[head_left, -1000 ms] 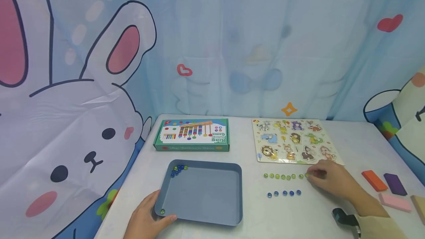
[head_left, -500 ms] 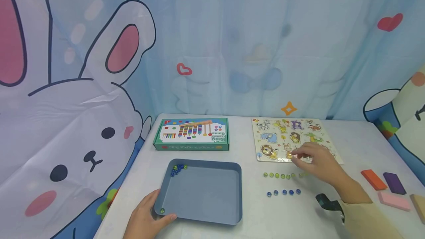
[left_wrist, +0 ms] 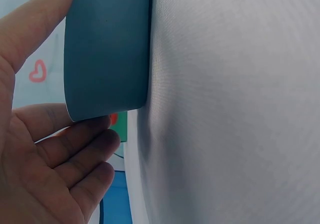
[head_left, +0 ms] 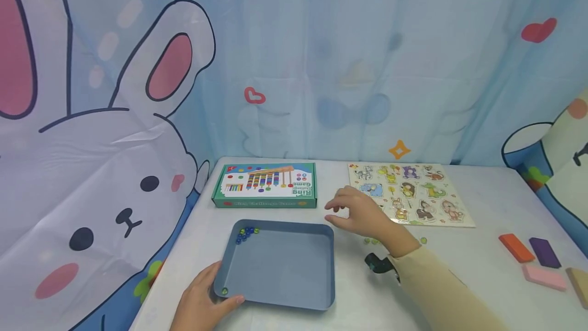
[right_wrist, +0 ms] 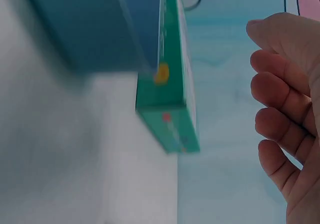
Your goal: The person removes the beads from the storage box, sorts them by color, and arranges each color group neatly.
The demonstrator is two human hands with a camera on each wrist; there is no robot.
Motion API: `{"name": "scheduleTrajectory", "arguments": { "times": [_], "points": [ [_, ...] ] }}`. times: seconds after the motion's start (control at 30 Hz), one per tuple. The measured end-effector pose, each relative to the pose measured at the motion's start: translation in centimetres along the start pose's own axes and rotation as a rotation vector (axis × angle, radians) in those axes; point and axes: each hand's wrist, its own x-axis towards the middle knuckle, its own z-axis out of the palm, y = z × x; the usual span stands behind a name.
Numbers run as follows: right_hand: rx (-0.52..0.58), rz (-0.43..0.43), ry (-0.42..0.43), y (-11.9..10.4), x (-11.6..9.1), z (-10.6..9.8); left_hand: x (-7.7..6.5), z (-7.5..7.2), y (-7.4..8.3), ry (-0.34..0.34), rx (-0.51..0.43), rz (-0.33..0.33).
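In the head view we find soft, even, moderately bright light across the backdrop (head_left: 285,40) and the desk (head_left: 482,249), with only faint shadows. From the left wrist, we see a diffuse grey shadow beside the tray (left_wrist: 107,48), while the cloth's weave stays legible. From the right wrist, blur smears the tray and softens the box (right_wrist: 160,93); we see the fingers (right_wrist: 272,121) more sharply.

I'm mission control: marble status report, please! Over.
Left grip: holding tray by corner. Right grip: empty, near tray. Tray marbles: cluster far left, one near left; green ones on table. Right arm: hiding some table.
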Motion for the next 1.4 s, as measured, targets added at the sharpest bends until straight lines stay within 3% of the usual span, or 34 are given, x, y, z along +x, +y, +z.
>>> {"name": "scheduleTrajectory", "arguments": {
  "times": [0.3,0.53,0.9,1.0,1.13,1.4],
  "points": [
    [-0.011,-0.149,-0.082,-5.4,4.9,4.2,0.2,0.2,-0.3,0.002,-0.006,-0.009],
    [0.009,-0.288,-0.171,-8.8,7.1,7.6,0.2,0.1,-0.3,0.008,0.001,0.003],
    [-0.059,-0.525,-0.317,-13.5,8.1,12.8,-0.1,0.0,-0.5,0.028,-0.002,0.031],
    [-0.07,-0.565,-0.396,-14.6,8.2,14.0,-0.2,-0.2,-0.5,0.034,-0.004,0.041],
    [-0.083,-0.589,-0.491,-15.6,8.1,15.4,-0.3,-0.1,-0.5,0.046,-0.024,0.056],
    [-0.093,-0.595,-0.554,-16.5,7.9,16.4,-0.3,0.1,-0.5,0.053,-0.039,0.076]
  ]
}}
